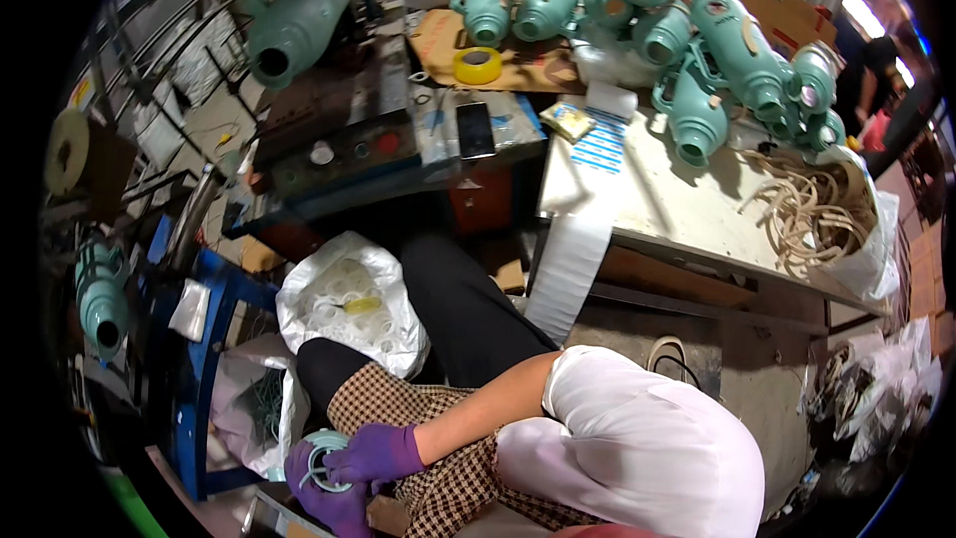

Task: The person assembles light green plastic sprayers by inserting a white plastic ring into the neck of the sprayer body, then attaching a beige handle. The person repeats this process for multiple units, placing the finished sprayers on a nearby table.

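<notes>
Low at the left, over my lap, both hands in purple gloves are around a teal round plastic part (321,438) with a ring-shaped opening. My left hand (334,508) wraps it from below and the left side, fingers closed. From the right, my right hand (376,453) presses its curled fingers onto the rim; part of the piece is hidden behind them. Close by stands a white bag (299,284) of clear plastic rings with one yellowish piece among them. Beside my left hand, a pinkish-white bag (234,379) holds thin dark green strands.
Several teal flask bodies (732,40) crowd the right-hand table (687,204), near a bundle of beige strips (812,209). A machine bench ahead carries yellow tape (478,66) and a phone (475,130). A blue frame (214,339) stands left. Another person (876,70) is at far right.
</notes>
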`<state>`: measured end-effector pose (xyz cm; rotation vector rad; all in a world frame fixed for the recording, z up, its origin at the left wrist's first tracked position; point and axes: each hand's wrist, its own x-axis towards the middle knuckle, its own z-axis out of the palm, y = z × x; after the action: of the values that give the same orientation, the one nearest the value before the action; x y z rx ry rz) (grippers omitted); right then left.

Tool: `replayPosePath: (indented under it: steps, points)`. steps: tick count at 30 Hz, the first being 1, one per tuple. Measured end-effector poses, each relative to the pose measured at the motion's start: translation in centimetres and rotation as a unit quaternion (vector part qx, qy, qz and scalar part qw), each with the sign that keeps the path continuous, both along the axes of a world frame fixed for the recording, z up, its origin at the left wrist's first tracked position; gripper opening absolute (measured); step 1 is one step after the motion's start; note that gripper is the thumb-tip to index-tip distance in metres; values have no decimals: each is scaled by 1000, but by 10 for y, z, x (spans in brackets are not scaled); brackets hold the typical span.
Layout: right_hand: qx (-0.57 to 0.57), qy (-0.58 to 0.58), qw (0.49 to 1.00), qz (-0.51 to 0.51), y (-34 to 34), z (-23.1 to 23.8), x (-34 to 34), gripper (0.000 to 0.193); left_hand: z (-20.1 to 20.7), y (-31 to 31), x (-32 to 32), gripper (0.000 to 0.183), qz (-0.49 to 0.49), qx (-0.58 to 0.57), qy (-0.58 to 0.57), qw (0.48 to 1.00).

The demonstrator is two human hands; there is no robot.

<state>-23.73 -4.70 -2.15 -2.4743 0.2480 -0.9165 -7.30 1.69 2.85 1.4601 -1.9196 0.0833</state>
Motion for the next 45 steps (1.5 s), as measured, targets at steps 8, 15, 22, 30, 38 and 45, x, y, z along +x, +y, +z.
replayPosePath:
  steps: [8, 15, 22, 30, 38, 45]
  points:
    - [127, 91, 987, 38, 2, -23, -4, 27, -1, 3, -22, 52, 29, -1, -104, 994]
    - [44, 123, 982, 134, -40, 22, -42, 43, 16, 1, -21, 64, 67, 14, -51, 996]
    - [93, -1, 986, -140, -219, -30, -61, 19, 11, 2, -7, 70, 127, -38, 10, 991]
    - [54, 447, 832, -324, -295, -203, -6, 49, -3, 16, -3, 66, 137, -37, 22, 990]
    - [20, 380, 879, -287, -297, -111, -13, 43, 0, 16, 2, 64, 160, -34, 40, 986]
    - [397, 216, 891, -31, -121, 96, -83, 35, -6, 27, -13, 59, 148, -31, -5, 988]
